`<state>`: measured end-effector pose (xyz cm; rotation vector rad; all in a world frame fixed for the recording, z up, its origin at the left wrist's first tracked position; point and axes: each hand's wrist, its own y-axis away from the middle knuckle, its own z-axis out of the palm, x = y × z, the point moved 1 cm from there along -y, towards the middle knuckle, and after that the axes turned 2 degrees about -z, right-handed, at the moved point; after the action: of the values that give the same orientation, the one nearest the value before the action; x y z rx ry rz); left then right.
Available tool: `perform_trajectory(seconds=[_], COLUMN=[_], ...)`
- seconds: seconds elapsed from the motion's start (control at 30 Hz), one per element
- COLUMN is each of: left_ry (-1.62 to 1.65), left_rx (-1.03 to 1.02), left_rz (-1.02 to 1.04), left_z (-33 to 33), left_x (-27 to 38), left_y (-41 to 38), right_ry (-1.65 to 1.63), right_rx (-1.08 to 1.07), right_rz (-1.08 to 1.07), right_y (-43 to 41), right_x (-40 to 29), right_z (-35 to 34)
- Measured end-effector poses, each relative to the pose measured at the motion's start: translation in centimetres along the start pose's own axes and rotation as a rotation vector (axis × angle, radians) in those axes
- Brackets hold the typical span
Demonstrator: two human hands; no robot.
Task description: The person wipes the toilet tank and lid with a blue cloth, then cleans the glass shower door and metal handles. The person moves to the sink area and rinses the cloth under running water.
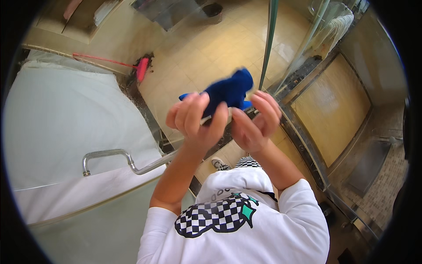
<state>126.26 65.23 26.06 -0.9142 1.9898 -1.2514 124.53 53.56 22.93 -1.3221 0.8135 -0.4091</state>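
Note:
In front of my chest, at the middle of the view, I hold up a bunched dark blue cloth (227,87). My left hand (194,115) grips it between thumb and curled fingers. On its other side is my right hand (257,118), fingers bent and thumb apart from them, close to the cloth's lower right edge. Motion blur hides whether those fingertips pinch the cloth. A brighter blue strip (246,105) shows at that edge, between my right thumb and fingers.
At left a chrome bar (112,152) crosses before a surface under a pale sheet (72,122). A red broom (142,69) lies near dark debris on the yellowish tiled floor (194,49). A glass panel edge (269,43) rises beyond my hands. A grey mat (371,166) lies at right.

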Motion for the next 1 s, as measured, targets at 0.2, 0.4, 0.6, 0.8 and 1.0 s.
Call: perform_trajectory(seconds=[0.2,0.4,0.6,0.8,1.0], left_ry=[-0.306,-0.328,-0.243,0.005,-0.276], left_rx=[-0.222,-0.629,-0.479,-0.08,-0.572], left_rz=[0.164,0.273,0.307,0.391,0.295], left_z=[2.7,3.6,5.5,4.8,4.4], left_x=[-1.1,-1.0,-1.4,-3.3,-0.9], left_y=[2.7,9.7,6.6,-1.8,3.9], right_ry=[0.15,0.189,0.135,0.161,0.328], right_rx=[-0.161,-0.328,-0.281,-0.19,-0.253], right_rz=[-0.003,0.032,0.238,0.134,0.205], right_y=[3.6,13.5,10.3,-0.1,7.7], right_x=[2.8,6.2,5.3,5.4,6.7], right_z=[3.9,3.4,4.5,6.0,6.0])
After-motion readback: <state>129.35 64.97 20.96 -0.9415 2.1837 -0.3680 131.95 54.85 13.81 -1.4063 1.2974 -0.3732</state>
